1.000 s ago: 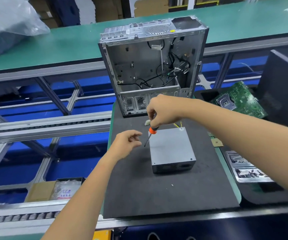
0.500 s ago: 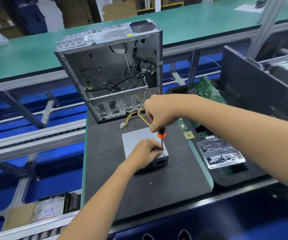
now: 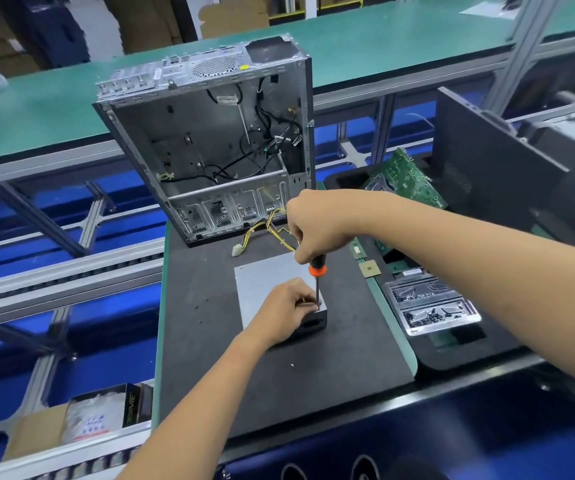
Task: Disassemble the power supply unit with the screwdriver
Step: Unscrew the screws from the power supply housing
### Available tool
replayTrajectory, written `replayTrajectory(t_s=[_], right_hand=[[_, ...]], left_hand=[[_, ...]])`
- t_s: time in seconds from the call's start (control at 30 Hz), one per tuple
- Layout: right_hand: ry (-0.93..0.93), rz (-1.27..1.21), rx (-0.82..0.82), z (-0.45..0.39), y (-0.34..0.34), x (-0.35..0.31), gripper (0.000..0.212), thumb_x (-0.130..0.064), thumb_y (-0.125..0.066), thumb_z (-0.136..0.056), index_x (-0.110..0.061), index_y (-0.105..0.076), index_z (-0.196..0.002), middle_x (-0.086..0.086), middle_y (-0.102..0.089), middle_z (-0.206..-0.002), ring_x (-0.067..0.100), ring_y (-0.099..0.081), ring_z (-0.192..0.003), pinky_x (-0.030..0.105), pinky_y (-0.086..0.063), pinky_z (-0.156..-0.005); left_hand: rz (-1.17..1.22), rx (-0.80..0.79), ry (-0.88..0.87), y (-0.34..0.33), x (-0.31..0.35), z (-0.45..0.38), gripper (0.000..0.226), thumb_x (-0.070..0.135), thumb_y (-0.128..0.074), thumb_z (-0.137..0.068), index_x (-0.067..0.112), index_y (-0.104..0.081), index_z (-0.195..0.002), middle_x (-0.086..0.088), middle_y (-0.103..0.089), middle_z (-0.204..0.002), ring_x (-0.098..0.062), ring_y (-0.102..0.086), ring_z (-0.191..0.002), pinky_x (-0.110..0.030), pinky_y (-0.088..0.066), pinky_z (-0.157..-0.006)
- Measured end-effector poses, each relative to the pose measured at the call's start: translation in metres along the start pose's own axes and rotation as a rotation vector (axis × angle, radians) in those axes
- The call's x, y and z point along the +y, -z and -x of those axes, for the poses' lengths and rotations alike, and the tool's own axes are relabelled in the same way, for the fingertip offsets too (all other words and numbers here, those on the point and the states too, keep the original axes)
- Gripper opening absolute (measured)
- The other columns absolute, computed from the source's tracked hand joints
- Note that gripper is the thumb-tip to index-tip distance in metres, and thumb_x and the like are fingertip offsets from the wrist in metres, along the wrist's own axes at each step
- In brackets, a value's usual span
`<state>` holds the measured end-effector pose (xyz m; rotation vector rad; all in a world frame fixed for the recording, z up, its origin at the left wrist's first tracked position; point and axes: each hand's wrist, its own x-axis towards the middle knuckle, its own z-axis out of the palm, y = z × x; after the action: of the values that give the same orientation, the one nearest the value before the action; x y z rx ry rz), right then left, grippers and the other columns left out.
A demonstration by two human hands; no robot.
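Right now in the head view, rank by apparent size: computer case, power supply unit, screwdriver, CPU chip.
1. Computer case, largest by far.
2. Power supply unit, partly hidden by the left hand.
3. Screwdriver, handle mostly inside the right hand.
4. CPU chip, smallest.

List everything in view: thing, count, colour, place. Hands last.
power supply unit: one, grey, middle of the mat
screwdriver: one, orange and black handle, upright, tip at the unit's near right corner
mat: one, black, on the bench
computer case: one, silver, open, at the mat's far edge
cables: one bundle, yellow and black, between case and unit
circuit board: one, green, right of the case
left hand: on the unit, fingers at the screwdriver tip
right hand: grips the screwdriver handle
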<state>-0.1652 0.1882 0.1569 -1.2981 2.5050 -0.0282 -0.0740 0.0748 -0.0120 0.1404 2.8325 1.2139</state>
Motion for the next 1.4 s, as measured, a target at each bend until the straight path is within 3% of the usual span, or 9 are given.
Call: replayTrajectory(t_s=[0.2,0.43,0.53,0.73,0.93,1.03,1.13,1.23,1.4], right_hand=[[-0.011,-0.021,0.009,0.002,-0.001,0.0,0.029,-0.025,-0.063,-0.069,-0.009,-0.051,-0.049,0.008,-0.056,-0.049,0.02,-0.041,-0.044,0.012,-0.02,-0.027],[-0.084,-0.076,-0.04,0.003,0.002,-0.002,0.028,-0.02,-0.06,-0.075,-0.01,-0.048,-0.052,0.002,-0.055,-0.036,0.023,-0.055,-0.042,0.022,-0.042,-0.046],[-0.079,-0.055,-0.058,0.003,0.005,-0.003,0.03,-0.02,-0.06,-0.077,-0.01,-0.046,-0.052,-0.002,-0.049,-0.029,0.025,-0.056,-0.042,0.022,-0.042,-0.045],[-0.065,-0.033,-0.064,0.003,0.007,-0.001,0.029,-0.024,-0.06,-0.078,-0.009,-0.052,-0.054,0.006,-0.059,-0.043,0.02,-0.053,-0.041,0.021,-0.042,-0.046],[-0.035,0.016,-0.075,0.004,0.007,-0.007,0.029,-0.022,-0.061,-0.075,-0.009,-0.047,-0.054,0.009,-0.061,-0.048,0.022,-0.048,-0.041,0.021,-0.038,-0.045],[-0.007,0.109,-0.12,0.004,0.006,-0.013,0.028,-0.024,-0.06,-0.074,-0.008,-0.05,-0.053,0.006,-0.058,-0.047,0.019,-0.043,-0.04,0.019,-0.032,-0.041],[-0.026,0.146,-0.204,0.002,0.005,-0.017,0.031,-0.024,-0.053,-0.08,-0.009,-0.052,-0.053,0.001,-0.054,-0.034,0.013,-0.05,-0.031,0.018,-0.038,-0.042],[-0.08,0.162,-0.215,-0.002,0.008,-0.017,0.034,-0.023,-0.044,-0.089,-0.008,-0.051,-0.059,0.001,-0.051,-0.03,0.019,-0.055,-0.036,0.02,-0.037,-0.042],[0.036,0.294,-0.283,-0.007,0.006,-0.021,0.037,-0.021,-0.048,-0.089,-0.01,-0.049,-0.053,0.003,-0.058,-0.042,0.023,-0.053,-0.05,0.023,-0.039,-0.047]], left_hand=[[0.012,0.006,-0.003,-0.002,-0.002,0.0,0.016,0.005,-0.061,-0.087,0.018,-0.066,-0.078,0.006,-0.058,-0.088,0.006,-0.053,-0.078,-0.003,-0.036,-0.071],[0.043,0.023,-0.015,-0.004,-0.002,0.0,0.02,-0.002,-0.062,-0.084,0.015,-0.067,-0.075,0.011,-0.055,-0.082,0.009,-0.054,-0.073,-0.002,-0.037,-0.068],[0.045,0.024,-0.008,-0.004,-0.003,0.0,0.021,-0.001,-0.061,-0.085,0.017,-0.066,-0.074,0.011,-0.055,-0.083,0.006,-0.054,-0.073,-0.004,-0.037,-0.068],[0.023,0.037,-0.025,-0.006,-0.005,0.0,0.014,0.003,-0.063,-0.084,0.014,-0.067,-0.076,0.007,-0.057,-0.085,-0.005,-0.055,-0.078,-0.015,-0.044,-0.072],[0.044,0.05,-0.018,-0.007,-0.006,-0.001,0.012,0.003,-0.064,-0.083,0.012,-0.068,-0.077,0.012,-0.055,-0.08,0.003,-0.053,-0.074,-0.006,-0.037,-0.068],[0.061,0.044,-0.031,-0.005,-0.006,0.0,0.013,0.002,-0.064,-0.082,0.012,-0.068,-0.076,0.005,-0.058,-0.082,0.0,-0.052,-0.074,-0.012,-0.04,-0.069],[0.099,0.02,-0.026,-0.004,-0.007,0.0,0.015,-0.001,-0.063,-0.083,0.012,-0.069,-0.078,0.002,-0.061,-0.086,-0.006,-0.055,-0.077,-0.016,-0.043,-0.073],[0.142,0.012,0.003,-0.003,-0.008,0.001,0.018,-0.002,-0.061,-0.084,0.013,-0.07,-0.079,0.002,-0.061,-0.087,-0.008,-0.058,-0.08,-0.021,-0.047,-0.077],[0.179,-0.009,0.032,0.001,-0.008,0.0,0.022,0.0,-0.066,-0.082,0.022,-0.068,-0.076,-0.003,-0.062,-0.09,-0.017,-0.058,-0.081,-0.03,-0.048,-0.078]])
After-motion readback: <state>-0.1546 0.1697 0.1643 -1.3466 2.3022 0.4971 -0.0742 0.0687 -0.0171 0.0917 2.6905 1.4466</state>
